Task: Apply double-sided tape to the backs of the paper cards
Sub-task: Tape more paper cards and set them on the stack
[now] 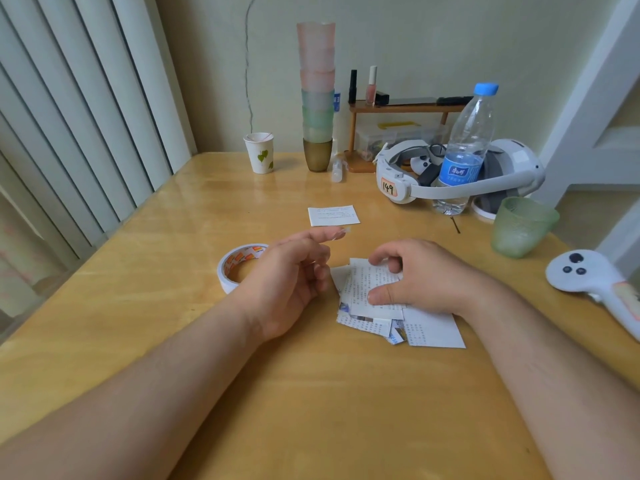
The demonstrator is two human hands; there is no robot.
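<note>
A loose pile of printed paper cards (426,327) lies on the wooden table (145,237) in front of me. My right hand (426,275) grips the top card (367,289) of the pile, thumb on its face and fingers curled over its far edge. Just left of the pile, my left hand (294,271) hovers with the index finger stretched out; a small piece of tape (341,232) seems to stick to that fingertip. The roll of double-sided tape (239,265) lies flat behind my left hand, partly hidden by it. One single card (333,215) lies apart, farther back.
At the back stand a paper cup (260,152), a tall stack of coloured cups (317,98), a small wooden shelf (398,109), a white headset (457,171) and a water bottle (465,150). A green glass (523,226) and a white controller (595,282) sit at the right.
</note>
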